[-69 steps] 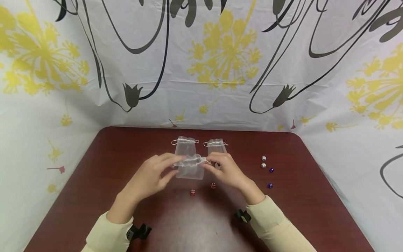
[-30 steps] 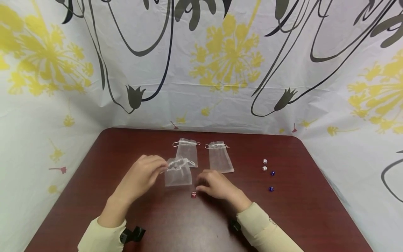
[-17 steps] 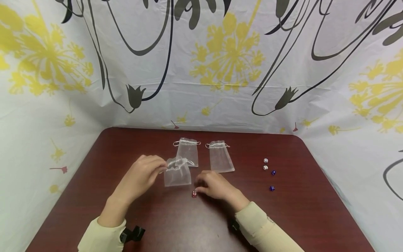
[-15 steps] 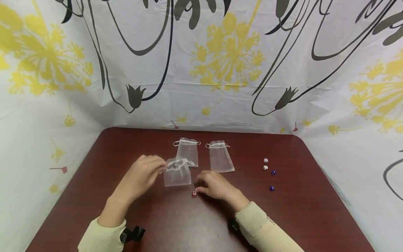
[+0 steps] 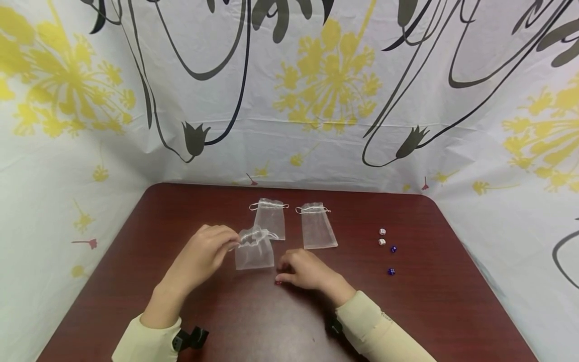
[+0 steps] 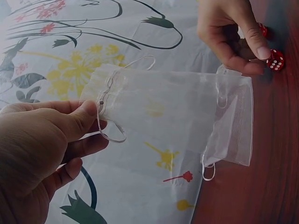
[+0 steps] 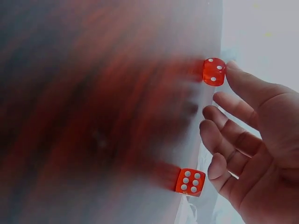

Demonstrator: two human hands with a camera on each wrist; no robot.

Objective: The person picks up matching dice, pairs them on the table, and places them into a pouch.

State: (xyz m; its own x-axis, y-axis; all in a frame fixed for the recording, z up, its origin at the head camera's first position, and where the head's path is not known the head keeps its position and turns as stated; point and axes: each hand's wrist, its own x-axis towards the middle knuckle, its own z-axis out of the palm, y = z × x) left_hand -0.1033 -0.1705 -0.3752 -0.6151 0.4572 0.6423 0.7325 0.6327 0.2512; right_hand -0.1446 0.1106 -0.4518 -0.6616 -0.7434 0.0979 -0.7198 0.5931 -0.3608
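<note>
In the head view my left hand (image 5: 201,256) pinches the gathered top of a small sheer white drawstring bag (image 5: 255,255). The left wrist view shows thumb and fingertips on the bag (image 6: 163,102) beside its cord. My right hand (image 5: 307,271) is low over the table, right of that bag, its fingers loosely bent. Its thumb tip touches a red die (image 7: 214,72) in the right wrist view. Another red die (image 7: 190,182) lies near the little finger. In the head view only a sliver of one red die (image 5: 278,282) shows below the thumb; the hand hides the other.
Two more sheer drawstring bags, a left one (image 5: 270,218) and a right one (image 5: 318,226), lie flat behind. At right on the dark red table (image 5: 253,327) are two white dice (image 5: 382,242) and two blue dice (image 5: 391,271). A patterned cloth (image 5: 253,100) hangs behind.
My right hand has let go of the bag and come down to the red dice, lately shifting slightly nearer. My left hand has drawn the bag left and toward me.
</note>
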